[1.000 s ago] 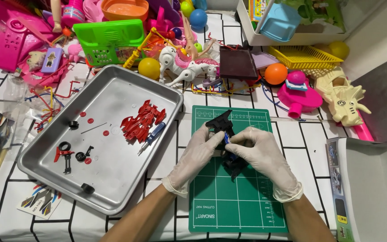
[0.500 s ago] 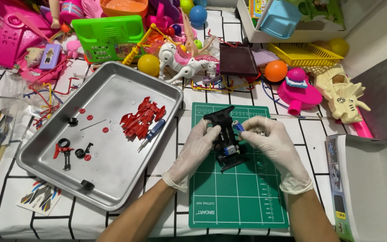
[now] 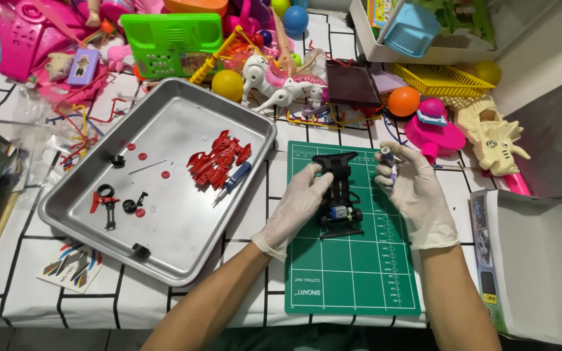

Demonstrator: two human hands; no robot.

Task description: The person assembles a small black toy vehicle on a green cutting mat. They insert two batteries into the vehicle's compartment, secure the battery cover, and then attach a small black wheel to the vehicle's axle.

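Observation:
A black toy car chassis (image 3: 339, 195) lies on the green cutting mat (image 3: 352, 273). My left hand (image 3: 300, 205), in a white glove, rests on the chassis's left side and steadies it. My right hand (image 3: 411, 192), also gloved, is lifted just right of the chassis and pinches a small blue and silver cylinder (image 3: 390, 164), which looks like a battery. A red car body shell (image 3: 218, 158) and a blue screwdriver (image 3: 232, 182) lie in the metal tray (image 3: 183, 257) to the left.
Small black and red parts (image 3: 113, 201) lie scattered in the tray. Colourful toys crowd the far side: a white horse (image 3: 278, 84), a yellow ball (image 3: 227, 84), an orange ball (image 3: 403, 101). An open white box (image 3: 535, 260) sits right; a sticker sheet (image 3: 73, 266) lies front left.
My hands set the chassis down flat on the mat. My right hand came off it to the right, now holding the small cylinder.

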